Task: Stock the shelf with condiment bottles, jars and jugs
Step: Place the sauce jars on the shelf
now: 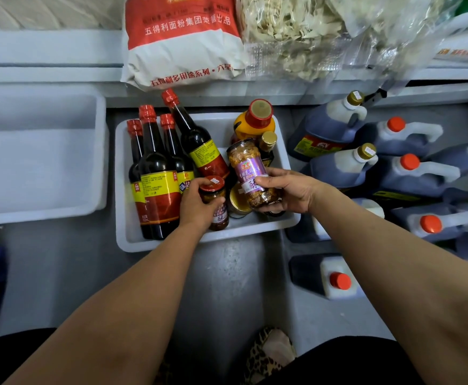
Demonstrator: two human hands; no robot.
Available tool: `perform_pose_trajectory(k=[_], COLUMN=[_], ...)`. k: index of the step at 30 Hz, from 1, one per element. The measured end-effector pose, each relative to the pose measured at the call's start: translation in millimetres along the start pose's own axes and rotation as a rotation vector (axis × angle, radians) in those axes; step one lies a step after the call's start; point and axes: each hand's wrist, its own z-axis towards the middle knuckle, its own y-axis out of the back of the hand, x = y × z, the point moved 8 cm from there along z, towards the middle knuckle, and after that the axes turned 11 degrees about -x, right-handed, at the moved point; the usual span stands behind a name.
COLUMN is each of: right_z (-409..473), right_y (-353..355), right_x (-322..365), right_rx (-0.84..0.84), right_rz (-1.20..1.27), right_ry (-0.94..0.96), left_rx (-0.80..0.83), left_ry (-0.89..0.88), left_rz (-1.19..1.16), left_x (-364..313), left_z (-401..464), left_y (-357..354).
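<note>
Your left hand (196, 207) clamps red-lidded jar (215, 202) | right hand (288, 190) grips tilted purple-label jar (253, 173) | both seemingly over tub (127, 218)

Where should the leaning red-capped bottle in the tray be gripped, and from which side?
Probably the neck, just under the cap, of the leaning bottle, coming from above. The neck tilts clear of the three upright bottles; its body is wedged between them and the jars.

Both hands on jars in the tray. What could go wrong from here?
1. The right hand grips the tall jar low while it tilts; it might slip.
2. The left hand lifting the small jar may bump the leaning bottle, toppling it in the tray.
</note>
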Motion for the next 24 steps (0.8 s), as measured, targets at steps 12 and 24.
perform_pose_trajectory(k=[12,24], right_z=[-3.4,-23.2], right_y=[1.3,6.5], right_x=[2.3,21.3], right_rx=[-0.004,0.070], right_rz=[0.004,0.140], right_ry=[0.022,0.129], left_rx=[-0.079,0.035], left_ry=[0.151,0.137], left_rz=[-0.019,-0.259], left_x=[15.8,-32.8], left_z=[16.0,16.4], left_y=[-11.0,4.2])
